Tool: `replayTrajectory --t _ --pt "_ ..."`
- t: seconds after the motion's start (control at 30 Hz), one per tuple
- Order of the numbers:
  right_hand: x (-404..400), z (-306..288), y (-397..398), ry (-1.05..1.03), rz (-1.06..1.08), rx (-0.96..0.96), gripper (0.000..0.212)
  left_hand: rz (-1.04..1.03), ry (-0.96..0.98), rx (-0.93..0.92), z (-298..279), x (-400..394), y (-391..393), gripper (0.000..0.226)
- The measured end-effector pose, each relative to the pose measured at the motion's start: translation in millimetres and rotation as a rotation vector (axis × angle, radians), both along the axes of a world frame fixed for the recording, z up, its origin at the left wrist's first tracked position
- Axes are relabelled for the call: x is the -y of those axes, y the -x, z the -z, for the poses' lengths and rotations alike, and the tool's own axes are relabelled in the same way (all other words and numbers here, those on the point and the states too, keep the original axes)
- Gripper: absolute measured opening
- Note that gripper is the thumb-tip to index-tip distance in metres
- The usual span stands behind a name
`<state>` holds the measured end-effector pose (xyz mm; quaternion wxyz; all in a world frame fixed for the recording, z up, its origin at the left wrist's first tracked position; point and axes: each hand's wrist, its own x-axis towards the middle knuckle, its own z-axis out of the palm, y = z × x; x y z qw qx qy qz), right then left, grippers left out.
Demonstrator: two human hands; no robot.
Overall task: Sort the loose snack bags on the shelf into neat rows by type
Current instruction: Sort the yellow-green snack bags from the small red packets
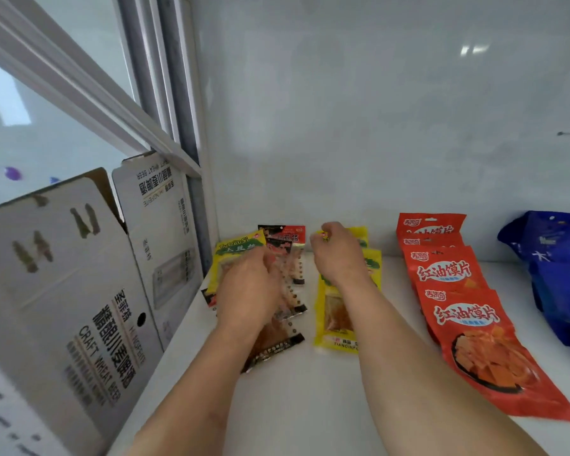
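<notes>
**Both hands down among the snack bags at the back wall**

Left hand (249, 284) curled over the dark-edged bags (288, 291), grip on them not clear to tell; right hand (338, 255) pinched shut on the top edge of a yellow bag (359, 236) near the wall (375, 126). Crowded from the left of the wall by two white beer cartons (79, 291), leaning at the shelf (310, 406) edge. Dark-edged bags fanned, long axes running wall to front, roughly four. Yellow bags: one under the left hand (234, 255), about three in a row right of it. Red bags (468, 324) further right, four overlapped, tops toward the wall. Blue bags (560, 258) rightmost, count unclear.
</notes>
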<state>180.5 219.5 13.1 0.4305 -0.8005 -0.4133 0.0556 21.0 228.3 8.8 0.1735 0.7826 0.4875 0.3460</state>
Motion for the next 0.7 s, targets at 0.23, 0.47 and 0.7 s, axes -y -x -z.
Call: replayTrajectory --t 0.23,0.47,0.7 --pt "-56 -2 47 0.264 -0.148 0.045 0.046 -0.201 0.141 -0.253 16 -15 59 0.058" --pt "-80 13 70 0.441 -0.017 0.119 0.079 -0.197 0.316 -0.346 24 -14 61 0.078" --pt "-82 17 71 0.361 -0.035 -0.035 0.057 -0.18 0.284 -0.314 28 -17 61 0.069"
